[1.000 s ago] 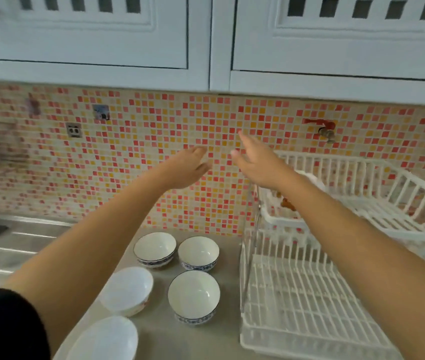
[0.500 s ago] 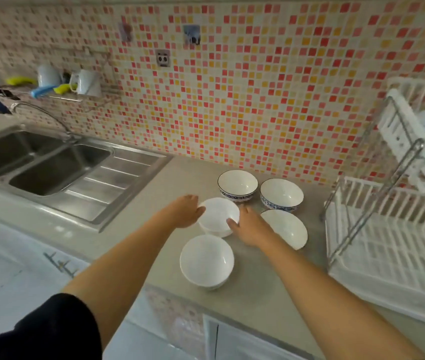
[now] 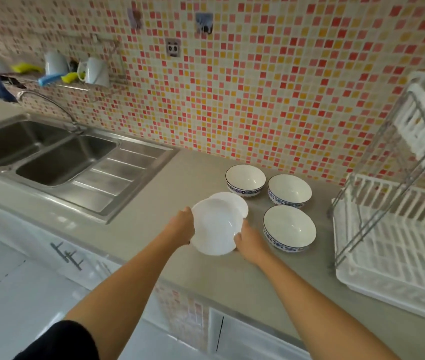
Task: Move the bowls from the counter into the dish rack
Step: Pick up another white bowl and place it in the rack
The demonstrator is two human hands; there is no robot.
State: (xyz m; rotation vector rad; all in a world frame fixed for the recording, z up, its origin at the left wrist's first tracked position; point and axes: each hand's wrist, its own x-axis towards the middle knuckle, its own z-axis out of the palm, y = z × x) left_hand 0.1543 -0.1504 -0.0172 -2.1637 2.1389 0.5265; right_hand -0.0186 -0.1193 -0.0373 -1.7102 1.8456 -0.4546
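**Currently: plain white bowl held at both rims, rack not yet reached**

Currently both hands hold one plain white bowl (image 3: 215, 229) near the front edge of the desk (image 3: 154, 203). The left hand (image 3: 181, 227) has its grip closed on the bowl's left rim, thumb on top. The right hand (image 3: 249, 241) has its grip closed on the lower right rim, fingers under the side. The bowl appears tilted and partly lifted; whether its base is clear of the surface cannot be told. A second white bowl (image 3: 234, 202) sits just behind it, overlapped in this view; contact between them cannot be confirmed.

Three blue-patterned bowls stand upright to the right: a rear-left bowl (image 3: 245, 180), a rear-right bowl (image 3: 289, 190) and a front bowl (image 3: 289, 228), the last just beside the right hand. The dish rack (image 3: 393, 245) stands at the right end of the desk, well apart from the held bowl; its lower tier shows no bowls. The sink (image 3: 50, 157) lies to the left.

Assessment of handling: the bowls look glazed, rigid, breakable and probably smooth to the fingers, of moderate weight. Opposed holds across the rim, or thumb inside with fingers beneath the wall, seem soundest. Risk noted: knocking the neighbouring bowls, or striking the rack's metal frame (image 3: 387, 162) on entry.
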